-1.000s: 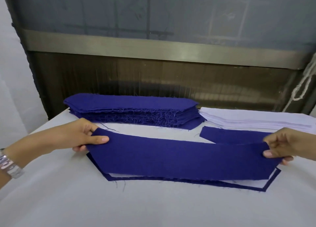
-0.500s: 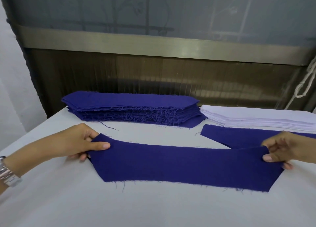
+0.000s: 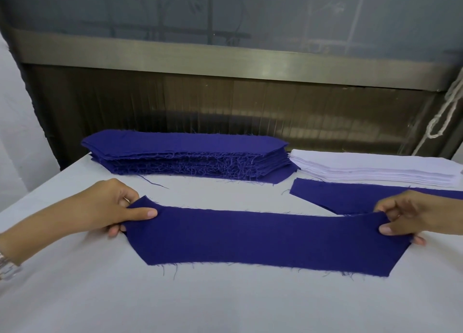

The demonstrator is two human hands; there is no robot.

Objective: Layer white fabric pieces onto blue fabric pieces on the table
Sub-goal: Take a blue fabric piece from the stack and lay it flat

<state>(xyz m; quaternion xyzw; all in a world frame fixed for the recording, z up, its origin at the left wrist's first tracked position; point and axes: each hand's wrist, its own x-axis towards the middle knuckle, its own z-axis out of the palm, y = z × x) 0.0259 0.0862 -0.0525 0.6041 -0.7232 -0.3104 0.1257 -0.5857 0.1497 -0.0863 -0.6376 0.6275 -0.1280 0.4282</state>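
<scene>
The white-covered tabletop [image 3: 75, 295] fills the lower half of the frame. Across its middle lies a long blue fabric piece [image 3: 263, 240] with angled ends, mostly flat, its two ends slightly raised. Whether anything lies beneath it cannot be seen. Behind it, at centre left, sits a thick stack of blue pieces [image 3: 185, 144] with frayed edges. A lower stack of white pieces [image 3: 375, 164] is at centre right, just beside it. In front of the white stack lies a single blue piece [image 3: 333, 197], bare. The left hand [image 3: 105, 207] pinches the long piece's left end, thumb on top and fingers under. The right hand [image 3: 411, 220] pinches the right end the same way. No white piece tops either loose blue piece, so the layering here looks not yet done, and both stacks remain tall.
</scene>
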